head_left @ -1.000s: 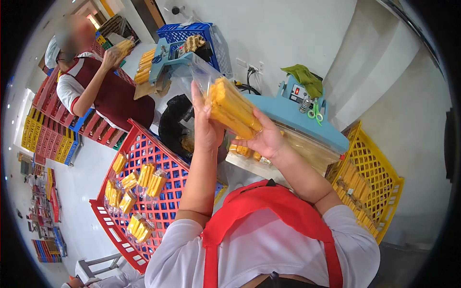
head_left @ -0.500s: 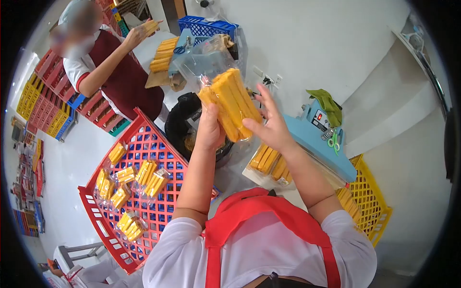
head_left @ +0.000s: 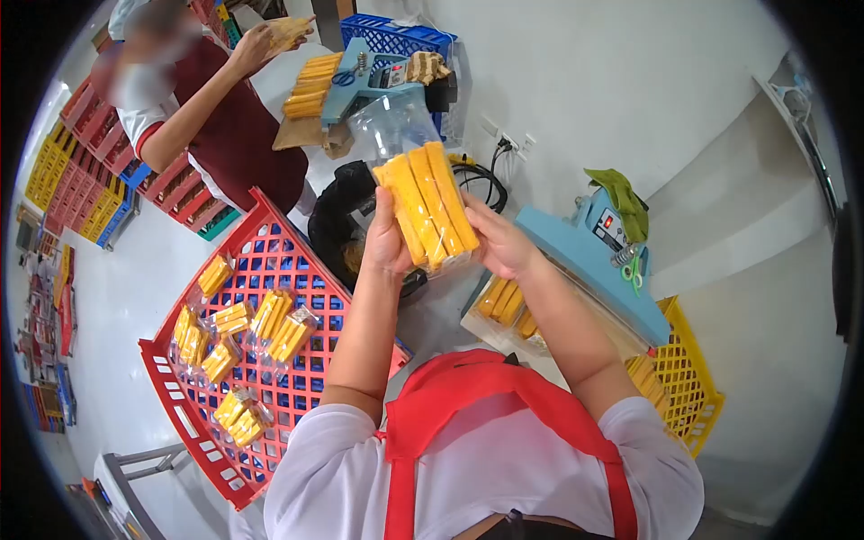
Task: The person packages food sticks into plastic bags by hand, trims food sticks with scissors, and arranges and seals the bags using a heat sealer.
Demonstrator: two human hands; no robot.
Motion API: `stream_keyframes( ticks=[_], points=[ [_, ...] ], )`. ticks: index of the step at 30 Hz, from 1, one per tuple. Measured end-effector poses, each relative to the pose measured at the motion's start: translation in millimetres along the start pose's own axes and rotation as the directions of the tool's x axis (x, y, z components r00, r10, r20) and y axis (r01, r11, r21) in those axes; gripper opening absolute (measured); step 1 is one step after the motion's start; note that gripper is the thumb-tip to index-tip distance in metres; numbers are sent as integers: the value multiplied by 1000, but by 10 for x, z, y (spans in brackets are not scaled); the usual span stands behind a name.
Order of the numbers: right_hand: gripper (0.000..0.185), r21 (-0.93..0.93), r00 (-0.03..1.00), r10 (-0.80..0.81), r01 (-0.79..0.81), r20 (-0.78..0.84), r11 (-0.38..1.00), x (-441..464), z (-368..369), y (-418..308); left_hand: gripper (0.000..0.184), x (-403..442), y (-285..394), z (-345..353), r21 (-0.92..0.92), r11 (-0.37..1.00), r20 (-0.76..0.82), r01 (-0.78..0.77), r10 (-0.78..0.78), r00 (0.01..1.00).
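A clear plastic bag of yellow sticks (head_left: 427, 207) is held up in front of me, tilted, its loose upper end pointing away. My left hand (head_left: 388, 241) is closed round its left side, thumb on the front. On the right side my right hand (head_left: 500, 239) grips the lower part, its fingers partly hidden behind the bag. Below my right forearm, more bagged yellow sticks (head_left: 500, 301) lie on the ledge of a blue bag sealer (head_left: 589, 270). Green scissors (head_left: 634, 274) and a green cloth (head_left: 619, 200) rest on that machine.
At left stands a red crate (head_left: 193, 439) with several filled bags. Behind it are a black-lined bin (head_left: 335, 214) and a co-worker (head_left: 243, 135) holding sticks near a second sealer (head_left: 362, 81). A yellow crate (head_left: 688, 369) is at right; black cables (head_left: 490, 184) run along the wall.
The bag has turned more upright and its front now faces me. My right hand, its fingers spread before, has closed on the bag's right side. The co-worker's hands have shifted slightly right.
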State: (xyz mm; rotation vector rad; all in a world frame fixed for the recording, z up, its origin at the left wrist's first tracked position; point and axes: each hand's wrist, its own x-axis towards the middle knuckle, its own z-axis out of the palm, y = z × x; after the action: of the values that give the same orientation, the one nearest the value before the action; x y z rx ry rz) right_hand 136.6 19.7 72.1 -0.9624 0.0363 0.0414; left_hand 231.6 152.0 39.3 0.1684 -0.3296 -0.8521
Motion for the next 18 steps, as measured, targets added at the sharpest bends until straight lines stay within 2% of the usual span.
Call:
stream_keyframes(
  ticks=[1,2,3,5,6,7,9,10,11,12,13,15,16,17,18],
  points=[
    [64,48,994,-74,70,84,996,-31,44,-20,56,53,13,7,239,970,-58,-42,57,997],
    [68,-8,996,-73,73,47,997,-71,57,-94,54,85,6,18,465,883,-99,-64,124,987],
    [68,-7,996,-81,81,41,997,-79,50,-125,54,91,-11,63,466,883,-94,-59,115,989],
    [75,-339,980,-177,196,87,920,-88,41,-173,42,63,-38,165,743,664,-180,-86,322,929],
    [76,-449,968,-243,247,68,859,-121,60,-180,47,5,-42,201,707,707,-259,-9,271,927],
    [76,-448,967,-246,249,65,859,-155,73,-175,47,-41,-55,318,708,706,-258,-7,268,928],
    [72,-684,894,-421,403,153,608,-193,102,-154,80,-136,-82,618,854,463,107,-236,286,952],
    [72,-679,894,-420,405,156,612,-194,109,-140,105,-189,-142,750,813,488,131,-318,379,916],
    [69,-606,889,-431,431,158,668,-202,112,-124,105,-236,-191,753,817,483,128,-315,381,916],
    [67,-528,883,-442,453,157,718,-219,136,-120,111,-281,-236,744,849,305,304,-431,384,872],
    [67,-524,884,-441,453,157,721,-251,165,-128,114,-316,-252,712,849,236,364,-472,386,848],
    [67,-823,849,-453,449,271,349,-360,272,-204,121,-377,-276,700,830,98,478,-550,385,790],
    [67,-783,792,-522,529,317,326,-443,386,-279,120,-387,-271,729,794,81,532,-602,387,753],
    [67,-782,792,-525,528,312,331,-447,377,-257,120,-393,-258,773,756,63,583,-652,388,714],
    [67,-767,730,-569,592,379,248,-431,356,-237,120,-396,-251,776,759,62,581,-648,384,717]
  ],
)
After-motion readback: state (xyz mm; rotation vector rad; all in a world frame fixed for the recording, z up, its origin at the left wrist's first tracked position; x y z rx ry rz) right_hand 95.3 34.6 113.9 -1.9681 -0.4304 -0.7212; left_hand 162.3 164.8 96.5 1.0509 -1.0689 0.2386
